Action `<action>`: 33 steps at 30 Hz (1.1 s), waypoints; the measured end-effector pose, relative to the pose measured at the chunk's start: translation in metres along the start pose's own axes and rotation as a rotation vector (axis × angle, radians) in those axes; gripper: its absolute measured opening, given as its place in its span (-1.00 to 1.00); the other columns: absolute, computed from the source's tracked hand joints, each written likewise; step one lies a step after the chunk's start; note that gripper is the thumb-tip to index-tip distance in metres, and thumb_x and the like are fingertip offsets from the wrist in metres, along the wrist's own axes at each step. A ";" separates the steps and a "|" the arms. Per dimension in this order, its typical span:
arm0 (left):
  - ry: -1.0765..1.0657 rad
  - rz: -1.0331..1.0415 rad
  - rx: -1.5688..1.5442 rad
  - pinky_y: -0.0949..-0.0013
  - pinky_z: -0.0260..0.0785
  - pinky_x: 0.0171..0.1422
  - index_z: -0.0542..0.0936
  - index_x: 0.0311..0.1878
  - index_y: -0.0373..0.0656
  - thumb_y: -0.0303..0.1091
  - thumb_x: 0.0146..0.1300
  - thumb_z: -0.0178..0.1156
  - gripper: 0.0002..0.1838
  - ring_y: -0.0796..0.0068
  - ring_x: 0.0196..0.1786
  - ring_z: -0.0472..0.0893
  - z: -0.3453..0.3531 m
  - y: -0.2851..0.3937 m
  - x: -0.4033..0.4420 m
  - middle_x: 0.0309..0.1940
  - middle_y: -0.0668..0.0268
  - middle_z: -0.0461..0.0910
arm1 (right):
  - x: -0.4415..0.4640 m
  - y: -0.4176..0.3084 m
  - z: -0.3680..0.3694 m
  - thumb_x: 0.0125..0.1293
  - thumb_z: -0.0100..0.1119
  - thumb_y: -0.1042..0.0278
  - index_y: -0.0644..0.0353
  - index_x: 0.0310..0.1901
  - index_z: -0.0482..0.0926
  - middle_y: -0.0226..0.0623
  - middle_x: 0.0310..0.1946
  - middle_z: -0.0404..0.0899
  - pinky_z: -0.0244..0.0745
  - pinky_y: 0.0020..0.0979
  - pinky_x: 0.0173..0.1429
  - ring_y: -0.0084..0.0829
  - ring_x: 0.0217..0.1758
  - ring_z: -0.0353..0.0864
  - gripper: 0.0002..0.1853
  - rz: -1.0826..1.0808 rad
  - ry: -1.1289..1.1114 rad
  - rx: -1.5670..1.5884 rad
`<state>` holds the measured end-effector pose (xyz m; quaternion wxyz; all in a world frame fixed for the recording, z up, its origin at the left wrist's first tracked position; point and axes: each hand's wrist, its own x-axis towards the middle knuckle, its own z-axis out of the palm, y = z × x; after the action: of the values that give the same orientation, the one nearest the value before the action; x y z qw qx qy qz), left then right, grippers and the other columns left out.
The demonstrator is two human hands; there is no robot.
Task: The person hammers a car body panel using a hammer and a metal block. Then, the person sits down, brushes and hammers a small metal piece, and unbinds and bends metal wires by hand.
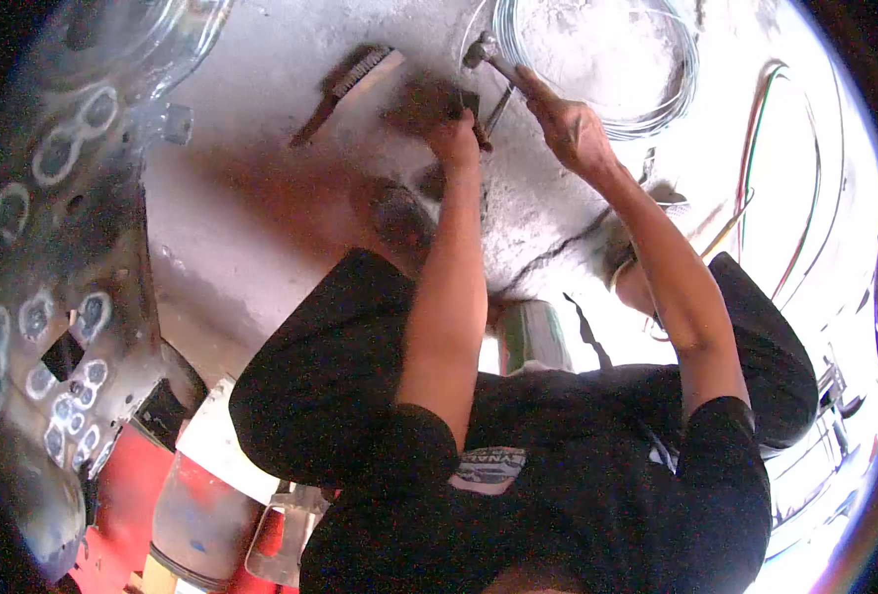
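My right hand [578, 137] is closed round the wooden handle of a hammer [506, 67], whose metal head is up and to the left of the hand. Just left of it, my left hand [454, 137] is closed on a small dark piece [470, 103] near the floor; its exact shape is unclear. A thin wire rises from beside that piece. A wire brush [365, 77] with a dark handle lies on the floor to the left of my left hand.
A coil of wire [691, 84] lies beyond the hammer. Thin coloured cables [752, 148] curve at the right. A large metal panel [53, 247] with ground spots fills the left side. Red and grey containers [201, 515] stand at the lower left. The concrete floor [261, 79] has a crack.
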<state>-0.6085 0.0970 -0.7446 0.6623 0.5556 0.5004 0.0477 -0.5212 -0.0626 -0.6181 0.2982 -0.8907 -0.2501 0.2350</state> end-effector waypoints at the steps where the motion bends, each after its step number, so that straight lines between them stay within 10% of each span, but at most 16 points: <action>1: -0.048 -0.071 -0.070 0.23 0.32 -0.65 0.50 -0.60 -0.22 -0.28 0.33 0.21 -0.63 0.33 -0.70 0.49 -0.002 0.017 -0.011 -0.69 0.24 0.50 | 0.003 -0.005 -0.003 0.48 -0.03 0.31 -0.18 0.47 0.23 0.07 0.07 0.57 0.54 -0.07 -0.07 0.12 -0.03 0.63 -0.45 0.020 -0.016 0.003; 4: -0.099 -0.153 -0.088 0.24 0.32 -0.66 0.51 -0.58 -0.23 -0.27 0.35 0.19 -0.63 0.34 -0.72 0.47 -0.003 0.029 -0.020 -0.67 0.24 0.51 | 0.001 0.000 0.006 0.45 -0.02 0.30 -0.25 0.47 0.19 0.00 -0.20 0.67 0.55 0.00 -0.29 0.05 -0.31 0.68 -0.43 -0.152 0.054 -0.123; 13: -0.080 -0.118 -0.091 0.25 0.33 -0.67 0.53 -0.57 -0.26 -0.26 0.37 0.15 -0.61 0.33 -0.75 0.48 -0.005 0.031 -0.027 -0.68 0.23 0.53 | -0.002 -0.021 -0.006 0.48 0.00 0.31 -0.21 0.47 0.25 -0.01 0.00 0.63 0.56 -0.09 -0.22 0.03 -0.26 0.69 -0.45 -0.023 -0.087 -0.104; 22: -0.110 -0.136 0.181 0.20 0.43 -0.52 0.57 -0.65 -0.28 -0.13 0.40 0.05 -0.47 0.28 -0.71 0.55 -0.005 0.018 -0.015 -0.71 0.14 0.57 | -0.001 -0.044 -0.022 0.40 0.02 0.38 -0.26 0.52 0.09 0.00 -0.39 0.64 0.54 -0.06 -0.41 -0.02 -0.39 0.67 -0.31 -0.382 0.385 0.000; 27: 0.130 0.320 0.470 0.21 0.38 -0.59 0.61 -0.61 -0.28 -0.10 0.39 0.09 -0.48 0.30 -0.70 0.55 0.002 -0.052 0.028 -0.70 0.16 0.57 | 0.003 0.012 0.025 0.47 0.00 0.29 -0.19 0.43 0.30 0.15 -0.28 0.63 0.50 -0.03 -0.35 0.11 -0.35 0.65 -0.49 -0.088 -0.107 -0.288; 33: -0.050 -0.136 0.061 0.21 0.43 -0.61 0.56 -0.55 -0.28 -0.19 0.38 0.16 -0.58 0.31 -0.62 0.59 -0.007 0.032 -0.030 -0.65 0.21 0.57 | 0.027 -0.017 0.008 0.43 0.04 0.30 -0.08 0.40 0.35 0.12 -0.36 0.62 0.49 -0.05 -0.36 0.10 -0.41 0.63 -0.50 -0.080 0.110 -0.011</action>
<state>-0.6127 0.0953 -0.7004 0.6592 0.5411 0.5215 -0.0267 -0.5107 -0.0318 -0.6198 0.3159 -0.8931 -0.2699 0.1725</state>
